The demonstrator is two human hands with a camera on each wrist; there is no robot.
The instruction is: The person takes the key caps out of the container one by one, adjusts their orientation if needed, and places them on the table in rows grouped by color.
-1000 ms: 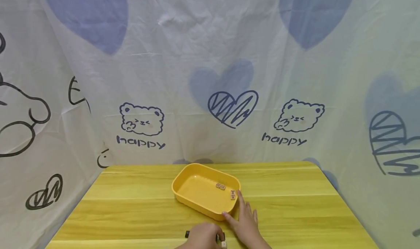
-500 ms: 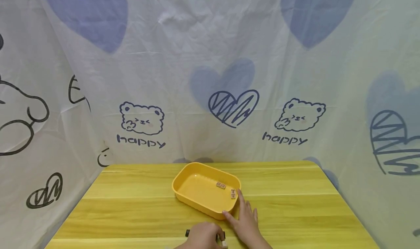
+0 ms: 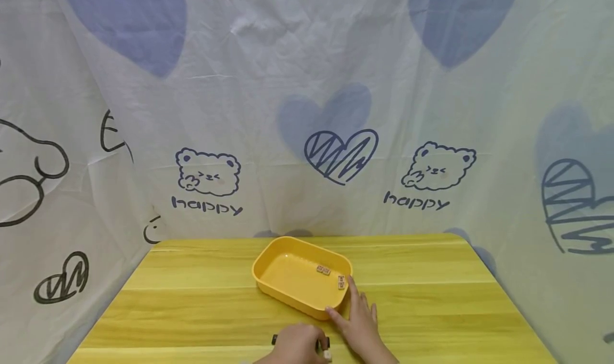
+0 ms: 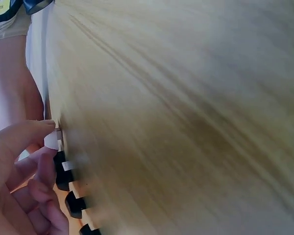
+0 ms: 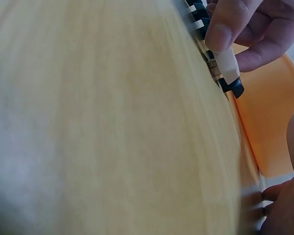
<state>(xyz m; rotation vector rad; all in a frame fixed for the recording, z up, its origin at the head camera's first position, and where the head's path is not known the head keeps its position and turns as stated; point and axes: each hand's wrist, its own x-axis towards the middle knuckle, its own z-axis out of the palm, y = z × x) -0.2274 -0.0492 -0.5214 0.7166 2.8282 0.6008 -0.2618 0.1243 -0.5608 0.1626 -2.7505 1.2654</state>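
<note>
My left hand [image 3: 298, 345] pinches a small white block [image 5: 227, 64] between thumb and fingertips near the table's front edge. Beneath that hand runs a row of black pieces [image 4: 74, 204] with light gaps between them; in the head view the hand covers most of it, leaving only black ends showing. The white block is held right beside this row. My right hand [image 3: 360, 329] rests against the near right corner of a yellow tray [image 3: 283, 296], thumb and index finger spread along its rim. Inside the tray lie small tan tiles [image 3: 323, 270] with dark markings, in two pairs.
The yellow wood-grain table [image 3: 192, 294] extends to both sides of the tray. Behind it and along the sides hangs a white cloth [image 3: 268, 204] printed with hearts and bears.
The white block in the left hand has tipped slightly. Both hands, the tray and the tiles otherwise keep their places.
</note>
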